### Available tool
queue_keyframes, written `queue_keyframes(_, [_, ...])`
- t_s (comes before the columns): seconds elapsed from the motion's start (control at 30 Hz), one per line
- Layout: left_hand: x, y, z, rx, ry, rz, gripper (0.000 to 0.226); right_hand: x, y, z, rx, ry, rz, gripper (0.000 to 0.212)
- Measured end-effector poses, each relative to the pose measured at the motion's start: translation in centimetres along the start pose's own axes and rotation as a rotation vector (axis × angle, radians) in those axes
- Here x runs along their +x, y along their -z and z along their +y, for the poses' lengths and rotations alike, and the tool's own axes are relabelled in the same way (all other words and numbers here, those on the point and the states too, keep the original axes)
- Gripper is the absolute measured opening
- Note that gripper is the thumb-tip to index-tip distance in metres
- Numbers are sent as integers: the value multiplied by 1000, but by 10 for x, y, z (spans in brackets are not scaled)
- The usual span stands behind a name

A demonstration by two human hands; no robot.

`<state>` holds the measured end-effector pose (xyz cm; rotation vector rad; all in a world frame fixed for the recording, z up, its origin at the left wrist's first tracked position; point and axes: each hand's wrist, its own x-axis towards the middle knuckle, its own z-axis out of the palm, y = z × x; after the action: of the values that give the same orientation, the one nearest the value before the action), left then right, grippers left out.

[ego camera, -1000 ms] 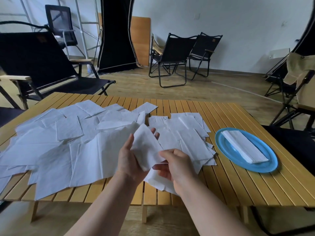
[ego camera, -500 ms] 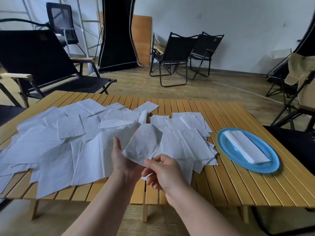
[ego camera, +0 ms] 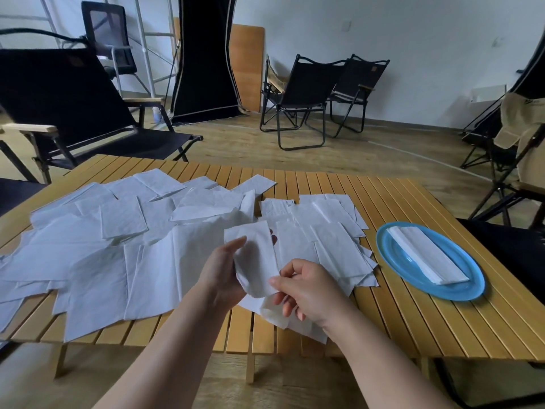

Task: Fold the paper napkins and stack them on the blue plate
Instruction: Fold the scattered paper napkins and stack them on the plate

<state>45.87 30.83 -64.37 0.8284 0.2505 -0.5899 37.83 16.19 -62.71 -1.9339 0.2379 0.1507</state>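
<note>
Napkin (ego camera: pixel 255 261) held above near table (ego camera: pixel 413 305) edge, left of blue plate (ego camera: pixel 469 286); left hand (ego camera: pixel 219 271) grips its side, thumb on front; right hand (ego camera: pixel 306 290) pinches lower corner; folded napkin (ego camera: pixel 424 255) lies on plate; loose napkins (ego camera: pixel 118 237) spread further left; black folding chairs (ego camera: pixel 298 93) behind on wood floor.

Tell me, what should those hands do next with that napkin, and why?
Probably finish the fold: both the left hand and the right hand hold the napkin above the table, and its lower end hangs loose and crumpled. The folded stack on the plate lies flat and neat, so this one seems not ready to join it.
</note>
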Motion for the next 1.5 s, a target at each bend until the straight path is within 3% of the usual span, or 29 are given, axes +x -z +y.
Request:
queue_keyframes(0.1, [10, 4, -3, 187, -94, 211, 37, 7, 10, 8, 28, -43, 125, 9])
queue_keyframes(0.27, [9, 10, 0, 268, -137, 189, 30, 21, 34, 26, 35, -73, 224, 5])
queue_keyframes(0.47, [1, 20, 9, 736, -65, 59, 28, 27, 61, 44, -142, -68, 179, 8])
queue_keyframes(0.63, [2, 25, 5, 1011, -40, 130, 13, 30, 62, 52, -250, -79, 164, 12])
queue_keyframes(0.97, [13, 25, 1, 925, -171, 319, 6, 40, 55, 58, -92, -107, 189, 6])
queue_keyframes(1.07, [20, 34, 5, 960, -220, 423, 4, 45, 53, 60, -203, -87, 312, 5])
queue_keyframes(1.27, [30, 51, 8, 1200, -290, 496, 13, 51, 46, 63, -629, 8, 340, 43])
queue_keyframes(1.5, [33, 55, 15, 1177, -345, 545, 30, 51, 39, 63, -711, 41, 398, 45])
